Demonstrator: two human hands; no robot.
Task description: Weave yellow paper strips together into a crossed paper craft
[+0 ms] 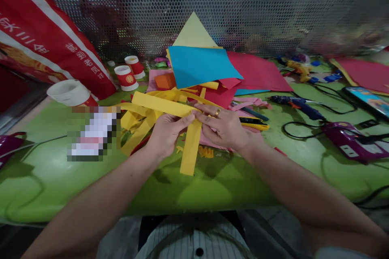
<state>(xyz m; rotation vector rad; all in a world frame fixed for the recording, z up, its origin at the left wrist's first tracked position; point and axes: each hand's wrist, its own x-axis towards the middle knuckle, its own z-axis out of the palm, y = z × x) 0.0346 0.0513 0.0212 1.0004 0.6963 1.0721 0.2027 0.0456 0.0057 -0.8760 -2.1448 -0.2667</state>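
Two arms of a yellow paper strip [191,149] meet at a corner between my hands; one arm runs off to the upper left, the other hangs toward me. My left hand [167,133] pinches the corner with its thumb on top. From the other side my right hand [223,127], wearing a ring, presses its fingers on the same spot. Whether the corner is one folded strip or two overlapping strips, I cannot tell. Beneath and behind lie loose yellow paper strips [142,127] in a tangle. A yellow-and-black utility knife [255,122] lies beside my right hand.
Blue [200,64] and red paper sheets [258,71] are stacked at the back. A glue gun [299,106], a purple power strip [354,139] and cables lie right. Left are paper cups [125,78], a blurred phone [94,133] and a red bag [54,36]. A perforated metal panel [136,16] stands behind.
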